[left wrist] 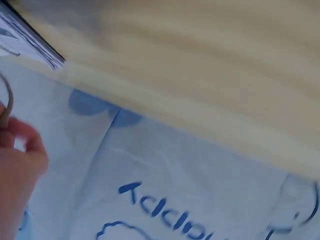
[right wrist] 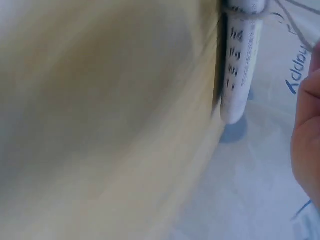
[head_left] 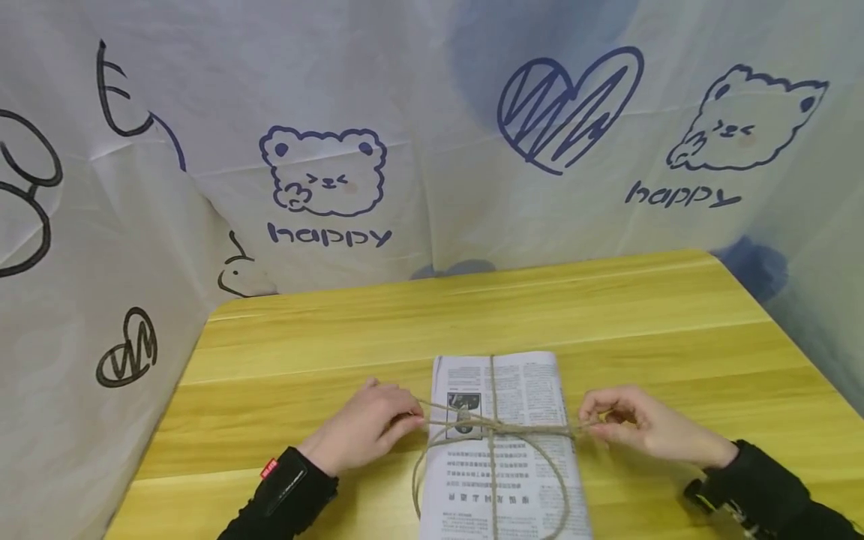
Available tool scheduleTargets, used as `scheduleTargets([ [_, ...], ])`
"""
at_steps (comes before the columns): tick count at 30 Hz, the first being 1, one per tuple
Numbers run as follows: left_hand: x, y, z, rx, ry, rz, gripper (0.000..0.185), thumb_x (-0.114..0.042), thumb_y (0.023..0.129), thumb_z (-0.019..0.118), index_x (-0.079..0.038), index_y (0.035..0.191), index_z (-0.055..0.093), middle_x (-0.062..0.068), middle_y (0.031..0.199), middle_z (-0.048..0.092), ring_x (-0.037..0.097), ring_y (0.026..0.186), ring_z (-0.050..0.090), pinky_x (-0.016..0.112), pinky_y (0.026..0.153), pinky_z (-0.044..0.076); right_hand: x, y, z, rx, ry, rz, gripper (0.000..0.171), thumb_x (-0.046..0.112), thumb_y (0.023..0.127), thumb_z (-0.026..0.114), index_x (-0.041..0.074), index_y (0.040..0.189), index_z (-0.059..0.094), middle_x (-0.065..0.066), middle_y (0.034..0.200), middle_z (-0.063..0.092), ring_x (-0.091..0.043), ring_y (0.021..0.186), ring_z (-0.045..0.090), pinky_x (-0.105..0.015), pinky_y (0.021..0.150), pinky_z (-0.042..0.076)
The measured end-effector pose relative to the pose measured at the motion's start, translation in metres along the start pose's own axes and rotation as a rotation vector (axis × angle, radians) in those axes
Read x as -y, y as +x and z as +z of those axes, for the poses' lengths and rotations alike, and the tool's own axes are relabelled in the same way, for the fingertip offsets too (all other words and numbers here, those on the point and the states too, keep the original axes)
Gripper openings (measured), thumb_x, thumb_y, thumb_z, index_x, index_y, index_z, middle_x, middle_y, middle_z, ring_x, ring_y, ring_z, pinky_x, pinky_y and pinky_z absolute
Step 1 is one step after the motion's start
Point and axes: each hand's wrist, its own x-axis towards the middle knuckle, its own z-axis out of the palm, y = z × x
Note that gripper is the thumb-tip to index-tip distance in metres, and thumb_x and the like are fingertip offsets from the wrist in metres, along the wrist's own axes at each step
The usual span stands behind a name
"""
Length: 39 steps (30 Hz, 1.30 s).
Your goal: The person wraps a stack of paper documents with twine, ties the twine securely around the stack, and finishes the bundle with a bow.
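A folded stack of newspapers (head_left: pixel 526 480) lies near the front of the table, with brown twine (head_left: pixel 494 390) running lengthwise and crosswise over it. The strands cross near the middle of the top sheet, and loose loops spread over its lower part. At the stack's left side my left hand (head_left: pixel 367 427) pinches a strand between thumb and fingers; the left wrist view shows the twine (left wrist: pixel 7 97) rising from that grip. Beyond the right edge, my right hand (head_left: pixel 641 427) pinches the twine's other side. In the right wrist view the newspapers' folded edge (right wrist: pixel 240 70) shows, twine wrapped around it.
The yellow wood-grain table (head_left: pixel 324 330) reaches back to a pale cloth curtain (head_left: pixel 432 150) printed with bears, hearts and words. Cloth also hangs at the left and right sides. Dark sleeves (head_left: pixel 286 495) cover both wrists.
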Motion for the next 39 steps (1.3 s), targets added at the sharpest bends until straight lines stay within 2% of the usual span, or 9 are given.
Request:
scheduleTargets([
  [2,-0.001,0.001,0.001,-0.049,0.098,0.066,0.009,-0.028,0.096,0.069,-0.023,0.092,0.074,-0.016,0.085,0.066,0.003,0.079,0.048,0.028,0.082,0.030,0.001,0.002,0.000,0.031,-0.086,-0.046,0.020,-0.007,0.097,0.058,0.011,0.094,0.065,-0.004,0.073,0.055,-0.007,0.061,0.043,-0.022,0.053,0.037],
  [5,0.001,0.002,0.002,-0.109,0.203,0.130,0.008,-0.029,0.093,0.072,-0.025,0.088,0.075,-0.017,0.080,0.062,0.005,0.078,0.043,0.028,0.082,0.025,0.001,0.003,0.003,0.037,-0.324,-0.117,0.023,0.003,0.096,0.065,0.022,0.082,0.062,0.007,0.070,0.045,0.002,0.066,0.037,-0.020,0.057,0.032],
  [8,0.004,0.000,0.004,-0.137,0.251,0.156,0.009,-0.030,0.091,0.074,-0.026,0.084,0.077,-0.017,0.074,0.058,0.006,0.075,0.037,0.028,0.080,0.021,0.000,0.001,0.005,0.029,-0.476,-0.118,0.028,0.010,0.094,0.070,0.024,0.074,0.057,0.011,0.067,0.038,0.003,0.068,0.034,-0.019,0.061,0.029],
  [11,0.007,-0.002,0.007,-0.141,0.255,0.157,0.011,-0.031,0.089,0.075,-0.025,0.080,0.078,-0.017,0.072,0.057,0.006,0.074,0.035,0.029,0.079,0.020,-0.003,-0.002,0.005,0.026,-0.534,-0.089,0.029,0.011,0.093,0.072,0.024,0.072,0.057,0.013,0.065,0.037,0.004,0.068,0.030,-0.017,0.062,0.028],
  [17,0.009,-0.005,0.013,-0.106,0.246,0.110,0.013,-0.032,0.090,0.075,-0.026,0.079,0.078,-0.017,0.068,0.051,0.006,0.073,0.036,0.028,0.079,0.021,-0.006,-0.004,0.004,0.032,-0.558,-0.057,0.028,0.011,0.094,0.072,0.025,0.072,0.060,0.016,0.064,0.037,0.007,0.068,0.030,-0.018,0.066,0.034],
  [25,0.010,-0.009,0.020,-0.081,0.247,0.037,0.011,-0.032,0.090,0.075,-0.026,0.083,0.080,-0.017,0.075,0.066,0.003,0.070,0.043,0.026,0.077,0.025,-0.007,-0.006,0.006,0.045,-0.486,0.002,0.022,0.012,0.098,0.065,0.026,0.081,0.067,0.016,0.073,0.060,0.009,0.069,0.044,-0.015,0.063,0.037],
  [31,0.012,-0.010,0.022,-0.064,0.217,0.005,0.011,-0.032,0.090,0.074,-0.025,0.083,0.080,-0.016,0.071,0.062,0.001,0.067,0.040,0.024,0.074,0.025,-0.007,-0.007,0.006,0.040,-0.485,0.031,0.025,0.013,0.099,0.065,0.026,0.077,0.064,0.016,0.069,0.057,0.011,0.065,0.038,-0.015,0.059,0.035],
  [35,0.012,-0.012,0.023,-0.069,0.199,-0.018,0.010,-0.031,0.090,0.075,-0.025,0.083,0.080,-0.016,0.072,0.065,-0.001,0.068,0.044,0.023,0.073,0.024,-0.007,-0.005,0.006,0.028,-0.477,0.051,0.024,0.015,0.100,0.064,0.026,0.078,0.065,0.016,0.070,0.056,0.011,0.065,0.036,-0.016,0.058,0.034],
  [39,0.007,-0.014,0.023,-0.055,0.157,-0.106,0.011,-0.034,0.092,0.073,-0.026,0.088,0.080,-0.016,0.077,0.067,-0.001,0.070,0.051,0.025,0.074,0.024,-0.007,-0.002,0.007,0.007,-0.499,0.088,0.022,0.018,0.101,0.063,0.027,0.081,0.067,0.016,0.072,0.058,0.010,0.065,0.039,-0.015,0.060,0.036],
])
